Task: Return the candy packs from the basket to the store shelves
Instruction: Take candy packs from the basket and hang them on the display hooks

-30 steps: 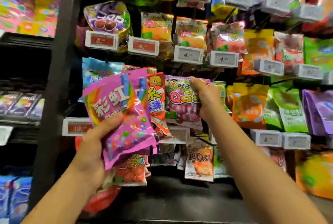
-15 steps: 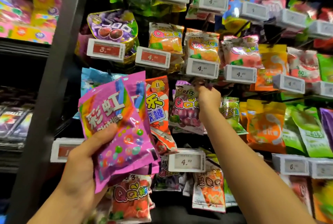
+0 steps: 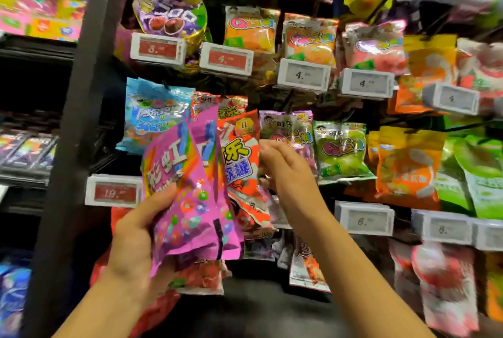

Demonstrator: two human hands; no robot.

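My left hand [image 3: 136, 231] grips a stack of candy packs in front of the shelf; the front one is a pink pack [image 3: 187, 193] with coloured dots, and a red-and-orange pack [image 3: 239, 163] fans out behind it. The purple grape pack [image 3: 288, 125] hangs on its peg in the middle row. My right hand [image 3: 288, 174] hovers just below and in front of that pack, fingers loosely curled and holding nothing. No basket is in view.
Rows of hanging candy packs fill the pegs, with price tags [image 3: 303, 75] at the peg ends. A green apple pack [image 3: 341, 149] hangs right of the purple one. A dark upright post [image 3: 81, 120] divides this bay from shelves on the left.
My right hand has let go of the purple pack, which now hangs on its peg, and has drawn back down. The left hand still holds its stack.
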